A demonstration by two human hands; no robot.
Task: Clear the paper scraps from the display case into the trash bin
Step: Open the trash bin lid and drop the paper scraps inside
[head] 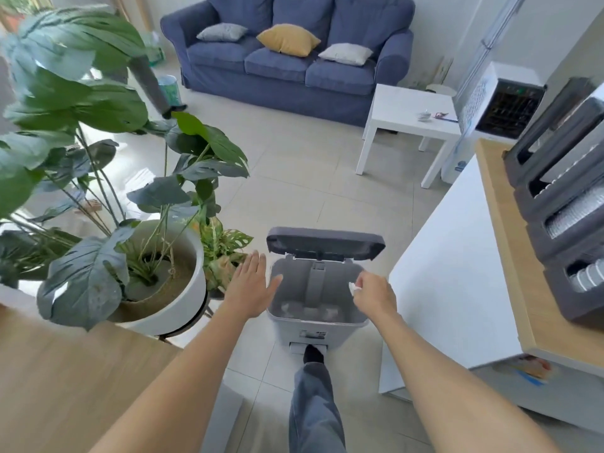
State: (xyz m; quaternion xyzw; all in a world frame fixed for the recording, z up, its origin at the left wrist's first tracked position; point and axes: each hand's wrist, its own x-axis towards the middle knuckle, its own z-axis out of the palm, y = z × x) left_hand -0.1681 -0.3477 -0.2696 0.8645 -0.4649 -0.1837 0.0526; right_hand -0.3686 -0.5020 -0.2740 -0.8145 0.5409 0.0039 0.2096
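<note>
R hand (376, 294) pinches paper scrap (353, 288) over pedal bin (284, 325), lid up; L hand (250, 289) spread flat. Release over centre, foot (313, 354) kept on pedal.

The grey plastic pedal bin (315, 317) gapes open; its raised dark lid (325, 242) blocks twelve o'clock, the white potted plant (170, 289) crowds nine, the white cabinet (457, 273) three.
</note>
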